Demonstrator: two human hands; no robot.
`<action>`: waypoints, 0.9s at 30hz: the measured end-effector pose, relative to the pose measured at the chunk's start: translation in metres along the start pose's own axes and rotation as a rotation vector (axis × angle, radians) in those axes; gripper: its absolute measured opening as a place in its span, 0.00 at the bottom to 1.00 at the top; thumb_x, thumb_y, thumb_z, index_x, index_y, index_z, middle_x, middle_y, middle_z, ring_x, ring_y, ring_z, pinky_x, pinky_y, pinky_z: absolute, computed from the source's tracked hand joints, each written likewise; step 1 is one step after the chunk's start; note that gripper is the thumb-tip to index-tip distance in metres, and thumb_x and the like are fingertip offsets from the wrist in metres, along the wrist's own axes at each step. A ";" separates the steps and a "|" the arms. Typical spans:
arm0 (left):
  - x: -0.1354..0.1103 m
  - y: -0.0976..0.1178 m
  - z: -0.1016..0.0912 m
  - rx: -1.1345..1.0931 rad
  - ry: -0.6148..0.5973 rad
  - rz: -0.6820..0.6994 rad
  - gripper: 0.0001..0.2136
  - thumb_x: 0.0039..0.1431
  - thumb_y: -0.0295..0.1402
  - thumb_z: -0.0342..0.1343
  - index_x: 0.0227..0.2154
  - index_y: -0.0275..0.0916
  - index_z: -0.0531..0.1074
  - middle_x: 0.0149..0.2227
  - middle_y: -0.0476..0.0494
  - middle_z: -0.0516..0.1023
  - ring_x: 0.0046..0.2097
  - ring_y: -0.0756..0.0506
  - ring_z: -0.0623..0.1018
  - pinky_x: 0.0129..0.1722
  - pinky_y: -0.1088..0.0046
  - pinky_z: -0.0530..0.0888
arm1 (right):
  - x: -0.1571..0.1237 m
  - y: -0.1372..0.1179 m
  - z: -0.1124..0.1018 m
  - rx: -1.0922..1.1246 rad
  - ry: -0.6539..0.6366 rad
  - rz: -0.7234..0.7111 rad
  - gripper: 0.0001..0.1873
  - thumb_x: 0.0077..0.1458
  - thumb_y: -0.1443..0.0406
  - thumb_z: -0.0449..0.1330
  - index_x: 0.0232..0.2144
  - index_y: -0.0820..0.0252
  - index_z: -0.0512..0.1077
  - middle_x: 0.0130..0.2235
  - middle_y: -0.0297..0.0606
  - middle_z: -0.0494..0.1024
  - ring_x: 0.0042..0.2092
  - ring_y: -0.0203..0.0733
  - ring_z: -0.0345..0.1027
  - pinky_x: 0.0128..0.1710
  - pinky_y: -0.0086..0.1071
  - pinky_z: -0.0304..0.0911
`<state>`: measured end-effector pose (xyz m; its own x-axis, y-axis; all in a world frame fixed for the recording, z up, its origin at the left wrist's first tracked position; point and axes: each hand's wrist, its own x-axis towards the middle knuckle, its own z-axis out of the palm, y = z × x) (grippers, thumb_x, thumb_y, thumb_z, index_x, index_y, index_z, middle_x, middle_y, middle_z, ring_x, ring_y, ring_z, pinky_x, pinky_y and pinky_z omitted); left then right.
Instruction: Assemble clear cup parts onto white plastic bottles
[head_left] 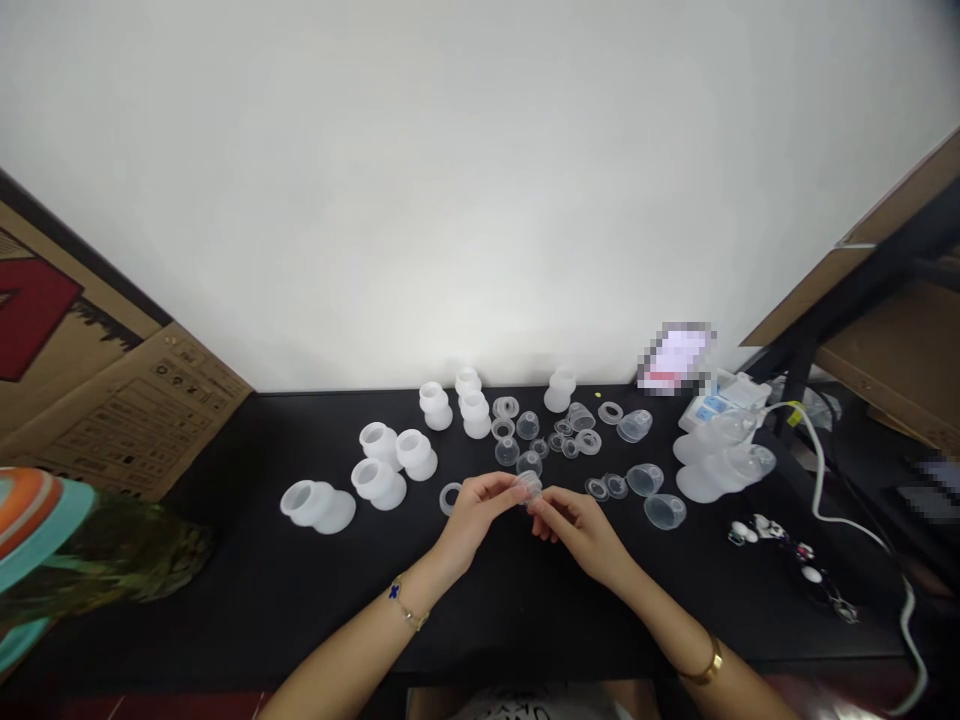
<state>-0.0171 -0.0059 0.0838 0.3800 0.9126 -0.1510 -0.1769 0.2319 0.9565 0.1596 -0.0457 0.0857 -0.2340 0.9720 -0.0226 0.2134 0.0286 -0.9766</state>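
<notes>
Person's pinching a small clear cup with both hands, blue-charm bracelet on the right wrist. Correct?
Not quite: the head view shows the blue-charm bracelet on the left wrist, not the right. The rest stands: the left hand and right hand are both pinching the small clear cup.

Frosted wht silicone cups (311,505), blk desk (247,600), brown carton (97,400) w/ red print
</notes>
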 end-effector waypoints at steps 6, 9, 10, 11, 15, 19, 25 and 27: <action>0.000 -0.002 -0.001 -0.046 -0.006 -0.022 0.10 0.54 0.40 0.66 0.32 0.38 0.83 0.34 0.44 0.83 0.39 0.43 0.79 0.44 0.71 0.71 | -0.001 0.001 -0.001 -0.002 -0.016 -0.020 0.22 0.65 0.51 0.53 0.27 0.58 0.73 0.26 0.34 0.75 0.29 0.38 0.68 0.29 0.29 0.63; 0.000 -0.001 -0.001 -0.044 -0.014 -0.026 0.10 0.55 0.40 0.66 0.32 0.38 0.83 0.34 0.43 0.83 0.39 0.43 0.79 0.45 0.71 0.71 | -0.001 0.003 0.000 -0.002 -0.017 -0.021 0.21 0.65 0.51 0.53 0.27 0.57 0.73 0.26 0.34 0.75 0.29 0.38 0.69 0.29 0.29 0.63; 0.000 -0.001 -0.001 -0.040 -0.012 -0.023 0.10 0.55 0.40 0.66 0.32 0.38 0.83 0.34 0.43 0.83 0.39 0.43 0.79 0.45 0.71 0.71 | -0.001 0.003 0.000 0.000 -0.012 -0.017 0.21 0.65 0.51 0.54 0.27 0.57 0.73 0.26 0.34 0.75 0.29 0.38 0.69 0.29 0.29 0.63; 0.000 -0.001 -0.001 -0.036 -0.006 -0.018 0.10 0.54 0.40 0.66 0.31 0.38 0.83 0.33 0.43 0.83 0.39 0.43 0.79 0.45 0.71 0.71 | 0.000 0.003 0.000 0.002 -0.003 -0.010 0.21 0.64 0.51 0.54 0.27 0.58 0.73 0.26 0.34 0.75 0.28 0.38 0.69 0.29 0.29 0.62; 0.002 -0.003 -0.002 -0.082 0.015 -0.018 0.11 0.55 0.40 0.66 0.32 0.36 0.82 0.32 0.43 0.83 0.37 0.44 0.79 0.43 0.72 0.73 | 0.002 0.003 -0.001 0.030 0.037 0.005 0.22 0.64 0.50 0.55 0.27 0.58 0.74 0.25 0.35 0.75 0.28 0.38 0.68 0.28 0.30 0.62; 0.005 -0.006 -0.003 -0.269 0.010 -0.084 0.13 0.55 0.40 0.66 0.35 0.34 0.82 0.34 0.41 0.83 0.38 0.44 0.80 0.44 0.68 0.76 | 0.004 0.005 -0.004 0.124 0.113 0.009 0.19 0.62 0.50 0.57 0.30 0.58 0.73 0.27 0.34 0.74 0.28 0.38 0.68 0.27 0.29 0.62; 0.004 -0.008 -0.004 -0.352 0.006 -0.151 0.14 0.54 0.41 0.67 0.35 0.32 0.81 0.33 0.41 0.83 0.26 0.51 0.79 0.32 0.76 0.76 | 0.004 0.010 -0.005 0.129 0.207 -0.031 0.20 0.52 0.55 0.68 0.46 0.53 0.71 0.41 0.37 0.75 0.31 0.36 0.68 0.24 0.28 0.64; 0.003 -0.007 -0.003 -0.312 -0.032 -0.126 0.15 0.56 0.41 0.66 0.36 0.31 0.81 0.33 0.40 0.83 0.29 0.49 0.80 0.36 0.75 0.77 | 0.003 0.009 -0.005 0.077 0.195 -0.069 0.23 0.52 0.56 0.68 0.50 0.51 0.71 0.47 0.39 0.75 0.33 0.38 0.70 0.26 0.29 0.65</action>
<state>-0.0175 -0.0039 0.0755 0.4437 0.8604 -0.2507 -0.3944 0.4386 0.8075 0.1651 -0.0410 0.0778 -0.0564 0.9952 0.0796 0.1279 0.0863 -0.9880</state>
